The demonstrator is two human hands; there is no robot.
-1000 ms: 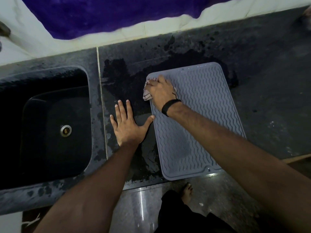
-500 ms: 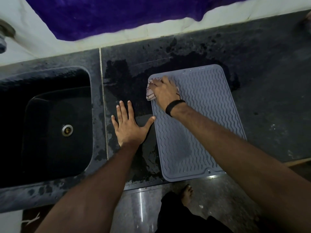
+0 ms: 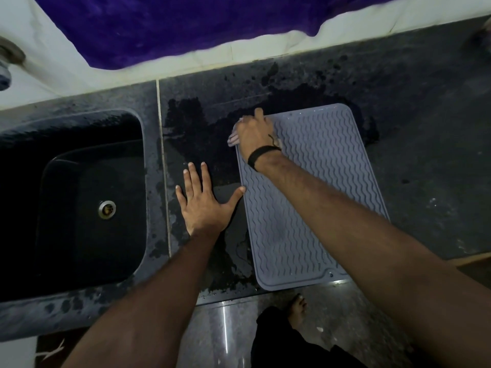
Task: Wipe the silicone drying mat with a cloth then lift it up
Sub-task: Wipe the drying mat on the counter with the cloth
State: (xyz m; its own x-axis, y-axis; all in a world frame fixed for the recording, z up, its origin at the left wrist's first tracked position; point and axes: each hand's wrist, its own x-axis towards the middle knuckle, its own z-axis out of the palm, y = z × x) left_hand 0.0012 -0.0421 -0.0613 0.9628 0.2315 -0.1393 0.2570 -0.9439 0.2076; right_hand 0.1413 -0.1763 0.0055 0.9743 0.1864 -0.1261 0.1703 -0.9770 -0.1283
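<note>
Right hand [image 3: 254,132] grip closed on cloth [image 3: 233,138] at the mat [image 3: 318,181]'s far-left corner, left hand [image 3: 203,205] splayed on wet counter [image 3: 425,155]; risk: unpinned mat sliding under strokes.

We see 2 bare forearms with no sleeves, the right hand [image 3: 253,134] wearing 1 black band at the wrist and a small dark mark on its back, the left hand [image 3: 203,205] unadorned, black trousers and 1 bare foot [image 3: 297,309] below.
</note>
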